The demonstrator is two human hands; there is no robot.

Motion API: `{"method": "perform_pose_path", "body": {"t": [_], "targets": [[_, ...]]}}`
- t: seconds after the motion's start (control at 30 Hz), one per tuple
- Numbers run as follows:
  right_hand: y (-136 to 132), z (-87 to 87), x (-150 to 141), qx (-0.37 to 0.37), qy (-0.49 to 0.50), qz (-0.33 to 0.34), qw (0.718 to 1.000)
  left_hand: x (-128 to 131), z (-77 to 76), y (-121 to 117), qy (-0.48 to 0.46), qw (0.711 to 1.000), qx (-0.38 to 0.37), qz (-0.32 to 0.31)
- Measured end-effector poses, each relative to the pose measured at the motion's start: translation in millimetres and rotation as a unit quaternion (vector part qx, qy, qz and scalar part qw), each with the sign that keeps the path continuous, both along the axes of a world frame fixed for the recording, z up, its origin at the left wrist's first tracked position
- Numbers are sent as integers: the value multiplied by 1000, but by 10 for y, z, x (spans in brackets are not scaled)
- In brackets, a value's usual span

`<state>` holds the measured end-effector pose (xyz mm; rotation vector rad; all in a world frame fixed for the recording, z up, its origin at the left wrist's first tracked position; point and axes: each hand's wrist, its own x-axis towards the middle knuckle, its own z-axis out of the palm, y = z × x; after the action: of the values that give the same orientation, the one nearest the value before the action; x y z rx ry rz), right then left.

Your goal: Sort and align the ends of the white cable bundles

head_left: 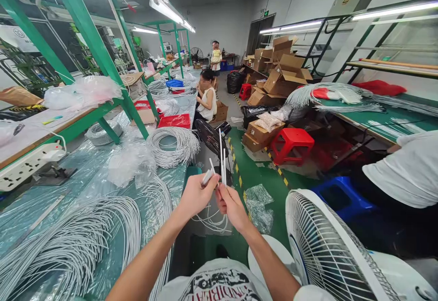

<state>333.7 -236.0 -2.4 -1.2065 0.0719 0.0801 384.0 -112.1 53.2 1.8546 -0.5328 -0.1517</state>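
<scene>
The left hand (199,194) and right hand (235,208) each close their grip on white cables (224,166), right of the tabletop (77,177). The step in hand appears to be handling cable ends; the next move calls for steady fingertips.

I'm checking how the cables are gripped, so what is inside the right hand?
The right hand holds white cables, which stick upward above the grip. The stretch inside the hand is covered, so its condition cannot be seen.
</scene>
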Motion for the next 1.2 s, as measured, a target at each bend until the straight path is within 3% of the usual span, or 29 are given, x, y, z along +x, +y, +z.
{"method": "perform_pose_path", "body": {"t": [0.1,0.17,0.37,0.6,0.7,0.83,1.0,1.2], "targets": [[30,7,-6,-23,-19,33,999,61,47,41,-10,996,-29,80],[61,25,-7,-20,-14,53,998,71,70,56,-13,995,-35,89],[129,32,-5,-11,7,50,999,17,48,78,11,999,-30,33],[149,-50,-51,-105,-34,31,993,4,14,104,24,999,-20,5],[174,-27,-50,-77,-24,48,996,-13,-7,97,41,998,-48,-13],[194,11,-47,-19,9,47,999,-26,-48,87,31,997,-77,-7],[173,-25,-63,-88,-15,33,995,-37,-108,95,29,998,-47,5],[154,-143,-35,-109,-10,14,994,-18,-251,90,35,999,-29,-4]]}}
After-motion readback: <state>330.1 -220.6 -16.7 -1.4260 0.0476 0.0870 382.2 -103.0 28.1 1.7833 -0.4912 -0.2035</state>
